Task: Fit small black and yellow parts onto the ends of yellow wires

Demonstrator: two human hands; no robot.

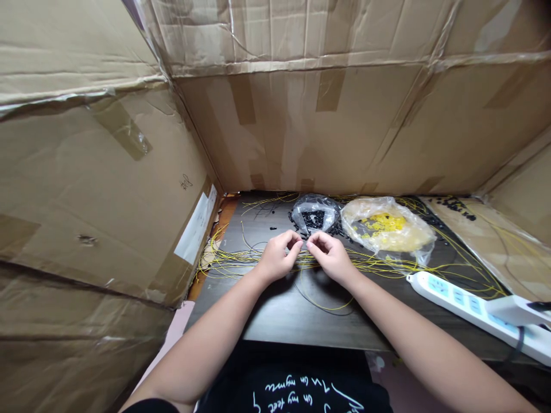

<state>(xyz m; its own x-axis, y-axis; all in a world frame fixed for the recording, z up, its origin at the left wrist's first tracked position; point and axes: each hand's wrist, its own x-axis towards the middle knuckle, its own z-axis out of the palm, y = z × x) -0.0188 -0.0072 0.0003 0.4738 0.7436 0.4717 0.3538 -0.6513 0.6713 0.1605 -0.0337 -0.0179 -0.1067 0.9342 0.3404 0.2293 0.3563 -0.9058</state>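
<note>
Below your forearms, at the near edge of the table [267,332], sits your black shirt [301,378] with white lettering. Just past that edge, a thin loop of wire [329,308], part yellow and part dark, curves over the bare surface beneath your hands. To your right lies a white power strip [456,298], set at a slant, with a white plug [510,310] in it.

Your left hand [278,255] and right hand [330,258] face each other close together, each with thumb and forefinger drawn near at the tips; whatever may be pinched there is too small to tell. Under and beside them, a spread of yellow wires [245,257] runs across the table from side to side.

Just beyond your fingertips stands an open clear bag of small black pieces [313,219], some spilled around it. Right of it rests another clear bag, holding yellow pieces [383,223]. Behind everything rises a taped cardboard wall [293,132].
</note>
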